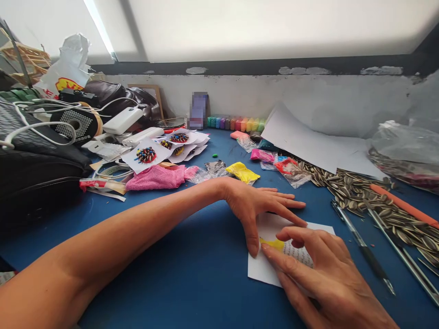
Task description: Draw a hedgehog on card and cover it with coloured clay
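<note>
A small sheet of white paper (262, 269) lies on the blue tabletop, with a flat patch of yellow modelling clay (275, 244) on it and rows of small dark marks beside the clay. My left hand (260, 205) is spread over the sheet's far left side, its thumb down on the paper and its fingers stretched out, holding nothing. My right hand (322, 269) reaches in from the lower right. One of its fingertips touches the yellow clay, the fingers are apart, and the hand covers part of the marks and the paper's near right corner.
Sunflower seeds (353, 187) spread along the right, with a clear pen (363, 246), a metallic rod (404, 256) and an orange stick (404, 205). Clay packets, including a yellow packet (243, 172), sit behind. Seed-decorated papers (146, 155), a pink cloth (156, 177) and a black bag (37, 160) occupy the left.
</note>
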A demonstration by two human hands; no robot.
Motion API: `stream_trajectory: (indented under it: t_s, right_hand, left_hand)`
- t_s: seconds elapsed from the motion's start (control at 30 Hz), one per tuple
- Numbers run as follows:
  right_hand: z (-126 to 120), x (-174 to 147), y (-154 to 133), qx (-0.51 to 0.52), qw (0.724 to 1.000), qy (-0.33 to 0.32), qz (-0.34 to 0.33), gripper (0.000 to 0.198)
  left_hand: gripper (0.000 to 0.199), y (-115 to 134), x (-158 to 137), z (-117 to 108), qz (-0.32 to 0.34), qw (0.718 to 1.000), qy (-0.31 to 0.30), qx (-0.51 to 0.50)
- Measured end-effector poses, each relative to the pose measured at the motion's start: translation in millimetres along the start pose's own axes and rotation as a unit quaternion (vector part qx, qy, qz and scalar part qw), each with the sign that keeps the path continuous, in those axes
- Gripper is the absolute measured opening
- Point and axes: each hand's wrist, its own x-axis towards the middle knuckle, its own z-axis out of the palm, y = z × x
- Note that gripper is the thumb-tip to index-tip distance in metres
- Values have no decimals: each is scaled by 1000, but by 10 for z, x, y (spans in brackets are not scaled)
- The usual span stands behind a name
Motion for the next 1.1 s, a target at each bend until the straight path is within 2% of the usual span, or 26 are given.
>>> stream_trajectory:
  t_s: [0.3,0.6,0.7,0.8,0.9,1.1]
  right_hand:
    - [15,1,-9,6,1000,-24,20,29]
    - [14,-18,-12,-9,999,-39,6,35]
    - [-9,-39,5,7,1000,-17,1,31]
    - [-25,-86,51,17,999,15,38,31]
    - [-20,-144,110,16,997,15,77,26]
    - [-7,-177,165,-2,1000,2,25,32]
  left_hand:
    - [101,5,4,-2,-7,1000,-17,-8]
    - [102,12,15,-7,-6,1000,-18,-3]
    - [102,22,13,-11,-13,1000,-18,-5]
    - [103,30,4,-4,-7,1000,-13,2]
    - [102,33,-5,16,-5,1000,4,5]
    - [101,13,-3,44,13,1000,19,15]
